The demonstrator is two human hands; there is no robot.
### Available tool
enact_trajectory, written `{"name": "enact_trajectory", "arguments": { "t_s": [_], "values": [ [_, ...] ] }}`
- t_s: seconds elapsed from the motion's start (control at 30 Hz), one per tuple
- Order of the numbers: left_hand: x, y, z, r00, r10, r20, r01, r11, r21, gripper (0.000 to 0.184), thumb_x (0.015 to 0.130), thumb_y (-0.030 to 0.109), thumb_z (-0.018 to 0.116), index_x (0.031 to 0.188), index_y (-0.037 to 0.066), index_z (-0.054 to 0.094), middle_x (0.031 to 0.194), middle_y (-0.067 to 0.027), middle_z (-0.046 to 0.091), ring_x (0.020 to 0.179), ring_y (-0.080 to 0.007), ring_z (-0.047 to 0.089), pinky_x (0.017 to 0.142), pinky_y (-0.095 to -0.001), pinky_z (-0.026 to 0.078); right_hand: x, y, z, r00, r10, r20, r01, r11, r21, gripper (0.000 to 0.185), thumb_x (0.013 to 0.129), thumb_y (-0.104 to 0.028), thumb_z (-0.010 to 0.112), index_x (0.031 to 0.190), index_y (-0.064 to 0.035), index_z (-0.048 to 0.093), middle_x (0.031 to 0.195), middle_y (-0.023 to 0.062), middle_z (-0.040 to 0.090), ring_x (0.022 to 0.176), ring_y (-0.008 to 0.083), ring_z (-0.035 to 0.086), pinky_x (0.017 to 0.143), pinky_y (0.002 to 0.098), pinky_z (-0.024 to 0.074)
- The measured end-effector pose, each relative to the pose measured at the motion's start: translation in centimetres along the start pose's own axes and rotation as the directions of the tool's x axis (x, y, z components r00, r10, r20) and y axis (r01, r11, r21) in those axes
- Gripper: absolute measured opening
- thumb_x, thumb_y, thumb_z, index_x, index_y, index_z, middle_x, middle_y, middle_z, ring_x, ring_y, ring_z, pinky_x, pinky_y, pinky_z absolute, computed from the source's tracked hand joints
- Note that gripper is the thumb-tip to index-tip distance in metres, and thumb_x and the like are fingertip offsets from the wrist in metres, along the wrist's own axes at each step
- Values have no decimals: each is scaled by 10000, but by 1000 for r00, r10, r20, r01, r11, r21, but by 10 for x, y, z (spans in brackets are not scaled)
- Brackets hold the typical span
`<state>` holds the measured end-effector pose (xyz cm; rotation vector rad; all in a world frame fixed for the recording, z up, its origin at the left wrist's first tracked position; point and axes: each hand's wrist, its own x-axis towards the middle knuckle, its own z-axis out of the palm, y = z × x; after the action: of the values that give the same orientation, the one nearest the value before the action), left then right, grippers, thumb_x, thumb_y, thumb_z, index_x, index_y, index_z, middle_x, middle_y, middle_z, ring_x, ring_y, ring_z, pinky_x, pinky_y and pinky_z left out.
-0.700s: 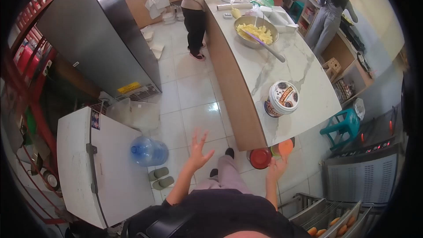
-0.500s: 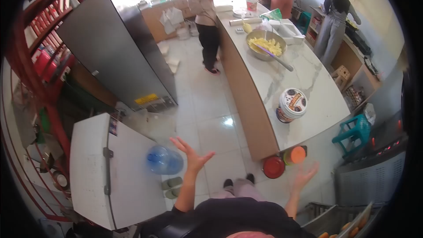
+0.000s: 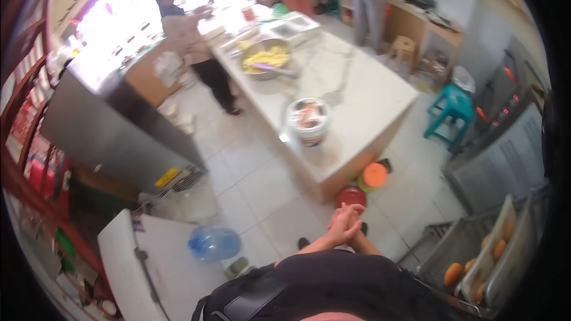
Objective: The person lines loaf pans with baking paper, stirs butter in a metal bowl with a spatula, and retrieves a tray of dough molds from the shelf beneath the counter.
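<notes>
Angles bare forearms [image 3: 315, 246] inward before dark shirt [image 3: 345, 273]; clasps left hand [image 3: 339, 230] to right hand [image 3: 355, 226], folding fingers [image 3: 353, 208] closed over each other.

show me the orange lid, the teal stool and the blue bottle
Orange lid [image 3: 374, 175], head view: middle of its top.
Teal stool [image 3: 454, 102], head view: its seat.
Blue bottle [image 3: 212, 244], head view: its side.

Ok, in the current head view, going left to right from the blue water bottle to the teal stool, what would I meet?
Blue water bottle → metal bowl → white tub → clasped hands → orange lid → teal stool.
</notes>
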<state>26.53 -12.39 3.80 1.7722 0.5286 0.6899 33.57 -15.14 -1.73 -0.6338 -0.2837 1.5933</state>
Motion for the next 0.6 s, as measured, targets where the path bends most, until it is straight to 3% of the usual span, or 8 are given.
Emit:
{"name": "enact_trajectory", "arguments": {
  "t_s": [0.1, 0.2, 0.27, 0.33, 0.37, 0.47, 0.57, 0.6],
  "values": [
    [48, -3, 73, 984, 65, 167, -65, 998, -3, 460, 777, 159, 511, 1198, 58, 355, 895, -175, 503, 914, -294, 480, 807, -388, 362, -29, -47, -69, 986, -83, -144, 57, 983, -176, 341, 897, -322, 370, 956, -19, 515, 640, 108, 558, 567, 226, 563, 627, 343, 457],
    [102, 21, 137, 874, -108, 474, 40, 988, 152, 513, 785, 175, 535, 1236, 61, 318, 980, -171, 514, 971, -285, 486, 864, -361, 351, -78, -100, -148, 921, -253, -296, 74, 860, -504, 324, 890, -299, 391, 970, -13, 519, 645, 104, 566, 559, 216, 565, 612, 336, 460],
    [130, 33, 176, 721, -118, 683, -19, 982, 189, 606, 806, 265, 542, 1291, 79, 229, 1109, -209, 471, 1068, -334, 441, 919, -394, 326, -107, -128, -206, 843, -489, -223, 54, 490, -870, 313, 886, -283, 405, 980, -8, 523, 649, 102, 571, 554, 210, 567, 602, 332, 462],
    [157, 47, 203, 618, -7, 787, -172, 974, 144, 648, 805, 298, 544, 1310, 87, 198, 1163, -226, 443, 1117, -355, 408, 964, -403, 296, -132, -152, -251, 749, -658, -80, -24, 94, -995, 304, 882, -268, 419, 990, -4, 526, 653, 99, 576, 549, 204, 569, 592, 327, 465],
    [167, 65, 216, 522, -208, 827, -162, 928, 335, 738, 795, 336, 555, 1340, 80, 127, 1243, -239, 378, 1185, -368, 342, 1006, -460, 235, -140, -168, -265, 719, -694, -47, -93, -29, -995, 300, 879, -260, 426, 994, -2, 527, 655, 98, 579, 546, 201, 570, 587, 325, 466],
    [183, 49, 240, 328, -334, 884, -165, 901, 402, 827, 800, 396, 540, 1367, 104, 13, 1286, -227, 339, 1175, -368, 363, 978, -522, 245, -187, -258, -177, 748, -387, -540, -377, 422, -825, 260, 842, -240, 514, 920, 6, 546, 717, 135, 583, 583, 235, 597, 567, 324, 487],
    [203, -20, 227, 191, 60, 980, -203, 979, -20, 895, 788, 425, 551, 1371, 142, -67, 1323, -207, 311, 1207, -381, 326, 970, -567, 227, -215, -288, -190, 911, -290, -293, -20, 680, -733, 551, 778, -219, 615, 1235, -56, 353, 1099, 165, 497, 936, 258, 536, 766, 386, 455],
    [241, 8, 204, 135, 260, 956, 25, 964, -266, 937, 767, 434, 583, 1370, 153, -78, 1354, -194, 258, 1231, -378, 286, 980, -550, 227, -224, -308, -176, 933, -325, -155, 177, 788, -590, 745, 755, -268, 647, 1343, -98, 222, 1272, 178, 396, 1120, 274, 455, 859, 435, 424]
  ]
}}
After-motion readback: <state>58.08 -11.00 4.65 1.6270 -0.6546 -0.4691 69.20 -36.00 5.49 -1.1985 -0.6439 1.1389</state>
